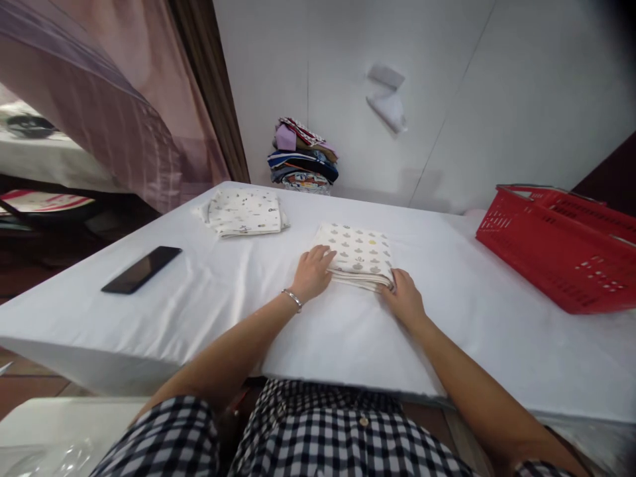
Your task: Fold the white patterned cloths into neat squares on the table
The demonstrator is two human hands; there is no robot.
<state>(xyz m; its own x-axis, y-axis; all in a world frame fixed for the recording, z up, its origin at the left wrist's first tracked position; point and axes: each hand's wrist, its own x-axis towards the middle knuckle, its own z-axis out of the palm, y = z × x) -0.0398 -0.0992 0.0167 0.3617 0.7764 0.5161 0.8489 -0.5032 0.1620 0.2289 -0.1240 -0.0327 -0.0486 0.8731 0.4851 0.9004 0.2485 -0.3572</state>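
So, left to right: the left hand [312, 273] has its fingers a bit spread, resting on the near left corner of a folded white cloth [358, 246] with grey prints. The cloth lies flat, between the hands and stretching away from them. It's close to square, so I can't call a long axis. The right hand [408, 301] is on the near right corner, thumb at the front edge, and the fingers look pinched on the layers there. Both hands touch it, so neither is nearer.

Worktop [358, 344] has a white cover, kinda wrinkled on the left. Phone [142, 270] lies flat over there, with another patterned cloth [246, 212] farther back, well apart from the hands. Behind that there's a pile of clothes [303, 156] by the pale wall [348, 40], right of a pink curtain [124, 66]. Red basket [546, 245] sits far right, apart from the right hand.
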